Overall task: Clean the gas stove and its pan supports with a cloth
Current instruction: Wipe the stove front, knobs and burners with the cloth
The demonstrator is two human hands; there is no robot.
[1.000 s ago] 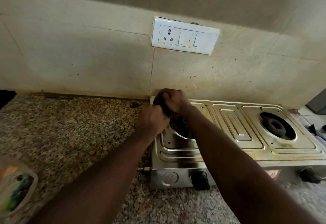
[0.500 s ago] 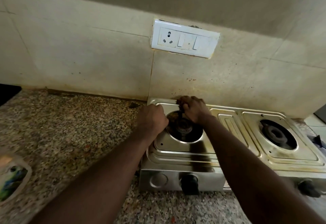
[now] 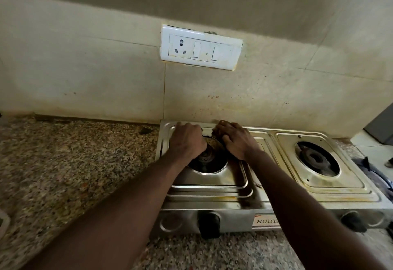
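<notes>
While the flat left hand half-covers 1 burner, the right hand grips a cloth.

Gas stove: one. Burners: two, left burner and right burner. Black knobs on front panel: two, left knob and right knob. Brand label: one, partly hidden by a forearm. Hands: two, left hand and right hand. Cloth bunched under right hand: one. Wall switch plate: one, carrying one socket and two rockers, left switch and right switch. Dark fabric heap at stove's right end: one.
</notes>
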